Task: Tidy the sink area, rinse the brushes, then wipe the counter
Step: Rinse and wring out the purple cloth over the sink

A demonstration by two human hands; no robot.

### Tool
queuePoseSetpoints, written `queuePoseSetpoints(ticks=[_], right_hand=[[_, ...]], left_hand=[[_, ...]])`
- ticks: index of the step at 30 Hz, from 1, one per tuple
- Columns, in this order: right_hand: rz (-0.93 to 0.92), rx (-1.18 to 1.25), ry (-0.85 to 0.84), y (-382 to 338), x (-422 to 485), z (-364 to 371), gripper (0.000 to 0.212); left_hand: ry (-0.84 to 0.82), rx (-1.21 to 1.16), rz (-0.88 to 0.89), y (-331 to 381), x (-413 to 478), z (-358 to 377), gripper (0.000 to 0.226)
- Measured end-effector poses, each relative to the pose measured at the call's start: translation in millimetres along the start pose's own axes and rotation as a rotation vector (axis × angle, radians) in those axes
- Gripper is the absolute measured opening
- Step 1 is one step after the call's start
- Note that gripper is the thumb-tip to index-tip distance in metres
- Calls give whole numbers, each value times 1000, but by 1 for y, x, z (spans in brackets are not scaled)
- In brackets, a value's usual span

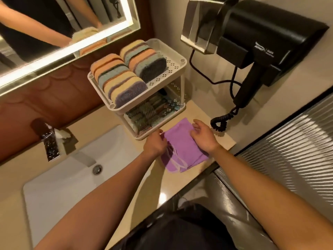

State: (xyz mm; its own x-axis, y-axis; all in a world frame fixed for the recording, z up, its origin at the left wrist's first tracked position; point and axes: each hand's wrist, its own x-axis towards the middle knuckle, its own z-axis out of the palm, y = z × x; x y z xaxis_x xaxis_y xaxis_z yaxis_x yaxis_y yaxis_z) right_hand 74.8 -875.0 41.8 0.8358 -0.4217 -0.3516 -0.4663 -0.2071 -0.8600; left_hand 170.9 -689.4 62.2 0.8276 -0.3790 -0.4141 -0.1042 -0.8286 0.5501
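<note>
A purple cloth (182,152) lies folded on the beige counter (169,184), right of the sink and just in front of the rack. My left hand (155,144) pinches the cloth's left edge. My right hand (203,137) rests palm down on its right side, fingers slightly spread. A white two-tier rack (177,66) stands behind the cloth: several coloured sponges (124,76) fill the top tray, and brushes (147,112) lie in the lower tray, partly hidden by the tier above.
The white sink basin (59,186) with a chrome tap (48,141) and drain (97,169) lies at the left. A black wall-mounted hair dryer (261,49) with a coiled cord (220,123) hangs at the right. A lit mirror (54,27) is above.
</note>
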Motion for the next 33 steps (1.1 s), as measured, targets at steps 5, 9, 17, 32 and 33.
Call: queuePoseSetpoints(ticks=[5,9,17,32,33], right_hand=[[-204,-335,-40,30,2,11,58],[-293,-665,-219,54,8,20,80],[-368,-1036,-263,77,10,30,89],[-201,-1114,-212,38,0,46,70],[-197,-1096,-215,30,-2,51,68]], left_hand=[[29,259,321,-17,-3,30,37],[-22,432,490,-21,-1,55,52],[-130,589,401,-40,-5,80,76],[-173,504,426,-22,-13,25,67],[-131,489,427,-27,-15,18,66]])
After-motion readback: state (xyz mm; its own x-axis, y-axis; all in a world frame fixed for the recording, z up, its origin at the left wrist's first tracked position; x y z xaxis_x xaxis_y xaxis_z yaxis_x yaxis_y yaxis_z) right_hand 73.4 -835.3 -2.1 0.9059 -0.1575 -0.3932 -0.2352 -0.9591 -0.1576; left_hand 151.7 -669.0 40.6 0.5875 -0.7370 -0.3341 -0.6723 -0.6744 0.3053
